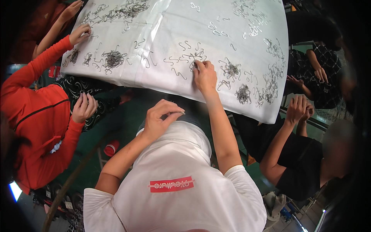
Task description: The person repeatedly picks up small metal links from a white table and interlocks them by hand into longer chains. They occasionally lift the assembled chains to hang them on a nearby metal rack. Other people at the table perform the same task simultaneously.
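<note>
My left hand (164, 116) is held in front of my waist, off the table. Its thumb and forefinger pinch a small shiny metal piece (183, 113), mostly hidden by the fingertips. My right hand (205, 76) reaches over the near table edge, fingertips down on a loose group of thin S-shaped metal hooks (187, 57). Those fingers are drawn together, and whether a hook is between them is hidden. A few single hooks (179, 73) lie just left of that hand. To its right is a tangled dark pile of hooks (231, 69).
White sheeting covers the table (162, 23). More hook piles lie at left (114, 59) and right (243, 94). A person in a red top (38, 112) works at my left, one hand on the table; a person in black (297, 166) sits close at my right. Others sit farther along both sides.
</note>
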The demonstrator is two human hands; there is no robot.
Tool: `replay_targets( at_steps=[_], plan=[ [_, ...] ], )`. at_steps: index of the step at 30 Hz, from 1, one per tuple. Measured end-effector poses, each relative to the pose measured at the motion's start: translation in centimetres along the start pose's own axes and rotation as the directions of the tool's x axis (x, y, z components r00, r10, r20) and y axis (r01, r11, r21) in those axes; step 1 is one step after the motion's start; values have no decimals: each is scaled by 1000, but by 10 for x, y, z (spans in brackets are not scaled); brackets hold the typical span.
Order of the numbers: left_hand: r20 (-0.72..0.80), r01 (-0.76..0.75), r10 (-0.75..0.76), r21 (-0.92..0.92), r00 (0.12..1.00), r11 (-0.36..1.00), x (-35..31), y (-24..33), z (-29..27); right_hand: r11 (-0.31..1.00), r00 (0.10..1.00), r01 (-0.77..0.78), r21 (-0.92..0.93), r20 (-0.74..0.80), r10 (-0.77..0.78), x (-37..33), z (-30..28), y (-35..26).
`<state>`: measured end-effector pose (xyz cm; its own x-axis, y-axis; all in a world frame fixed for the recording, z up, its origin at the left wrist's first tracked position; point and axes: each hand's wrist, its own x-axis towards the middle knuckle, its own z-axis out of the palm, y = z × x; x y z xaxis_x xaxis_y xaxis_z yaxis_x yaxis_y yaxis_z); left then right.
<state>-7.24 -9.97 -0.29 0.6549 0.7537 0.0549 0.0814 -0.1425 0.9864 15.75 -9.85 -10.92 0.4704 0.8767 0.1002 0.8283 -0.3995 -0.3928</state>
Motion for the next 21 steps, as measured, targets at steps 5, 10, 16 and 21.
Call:
replay_targets(
  at_steps=[5, 10, 16, 21],
  plan=[
    [12, 3, -2, -28, 1000, 1000, 4, -7, 1, 979, 979, -206, 10, 9, 206, 15, -24, 36],
    [46, -4, 5, -7, 999, 1000, 5, -7, 2, 970, 969, -225, 96, 127, 213, 56, -28, 39],
    [26, -47, 47, -1, 999, 999, 4, -8, 3, 836, 787, -546, -56, 308, 534, 92, -16, 18],
    [-20, -70, 70, 1, 997, 998, -1, -7, 6, 861, 816, -495, -114, 279, 506, 99, 6, 16]
  ],
)
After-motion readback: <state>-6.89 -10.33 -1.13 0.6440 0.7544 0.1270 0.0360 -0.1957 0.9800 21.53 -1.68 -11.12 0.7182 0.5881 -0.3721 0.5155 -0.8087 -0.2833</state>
